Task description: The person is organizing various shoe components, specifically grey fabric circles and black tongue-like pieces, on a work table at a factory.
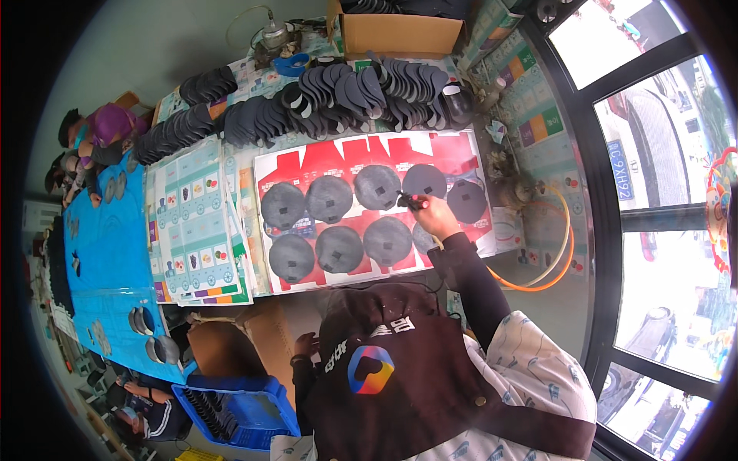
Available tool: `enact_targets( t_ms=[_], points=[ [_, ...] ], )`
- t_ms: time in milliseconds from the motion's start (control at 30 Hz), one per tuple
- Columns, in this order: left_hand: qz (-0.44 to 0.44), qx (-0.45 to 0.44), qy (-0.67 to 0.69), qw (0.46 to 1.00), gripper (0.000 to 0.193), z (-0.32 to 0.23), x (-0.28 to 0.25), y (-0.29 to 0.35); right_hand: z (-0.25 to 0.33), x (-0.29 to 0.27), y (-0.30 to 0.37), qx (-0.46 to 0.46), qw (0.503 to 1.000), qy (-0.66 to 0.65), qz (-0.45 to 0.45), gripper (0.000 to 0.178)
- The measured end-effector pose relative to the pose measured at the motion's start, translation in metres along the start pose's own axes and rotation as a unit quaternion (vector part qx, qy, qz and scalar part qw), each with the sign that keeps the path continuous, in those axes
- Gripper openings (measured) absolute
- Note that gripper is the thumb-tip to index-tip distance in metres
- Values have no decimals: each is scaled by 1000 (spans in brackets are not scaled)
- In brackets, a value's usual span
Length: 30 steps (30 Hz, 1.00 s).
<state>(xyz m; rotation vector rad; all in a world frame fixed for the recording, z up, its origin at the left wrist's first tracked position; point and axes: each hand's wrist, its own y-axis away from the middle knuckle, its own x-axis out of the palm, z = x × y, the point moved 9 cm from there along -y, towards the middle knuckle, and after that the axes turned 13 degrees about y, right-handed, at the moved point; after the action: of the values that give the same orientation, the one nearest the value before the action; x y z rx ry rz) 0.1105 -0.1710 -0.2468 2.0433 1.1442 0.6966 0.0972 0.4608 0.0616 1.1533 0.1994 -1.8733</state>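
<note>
My right hand (437, 218) is closed around a small dark tool with a red part (412, 201), its exact kind unclear. The tool's tip is over the gap between two round dark grey discs (378, 187) (424, 183). Several such discs lie in two rows, each with a small dark square patch, on red and white printed cardboard (304, 157). One disc (423, 238) is partly covered by my right wrist. Low beside my dark apron (430, 376), my left hand (306, 344) hangs with loosely bent fingers and nothing visible in it.
Stacked curved dark pieces (254, 121) line the table's back, near a cardboard box (400, 34). Printed sheets (196, 223) lie left. A blue crate (238, 411) stands below. Orange hose (550, 283) loops at right. People (115, 127) sit around a blue table (108, 246).
</note>
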Motion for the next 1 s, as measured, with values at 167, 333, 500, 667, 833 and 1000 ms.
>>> enact_targets(
  t_ms=[167, 333, 500, 667, 833, 1000],
  points=[
    [10, -37, -25, 999, 34, 7, -3, 0, -37, -34, 14, 73, 995, -64, -25, 36],
    [140, 57, -377, 914, 38, -21, 46, -7, -118, -64, 14, 144, 980, 19, -138, 32],
    [149, 209, -563, 786, 40, -43, 69, -5, -99, -73, 18, 116, 986, -105, -52, 30],
    [53, 10, -130, 990, 39, -44, 61, -19, -117, -76, 8, 37, 993, -8, -109, 27],
    [-20, -103, 13, 994, 39, -27, 82, -14, -98, -81, 5, -27, 999, -2, -35, 31],
    [-2, -95, 1, 995, 36, 5, 89, -3, -119, -104, 8, 42, 992, 42, -108, 35]
  ],
)
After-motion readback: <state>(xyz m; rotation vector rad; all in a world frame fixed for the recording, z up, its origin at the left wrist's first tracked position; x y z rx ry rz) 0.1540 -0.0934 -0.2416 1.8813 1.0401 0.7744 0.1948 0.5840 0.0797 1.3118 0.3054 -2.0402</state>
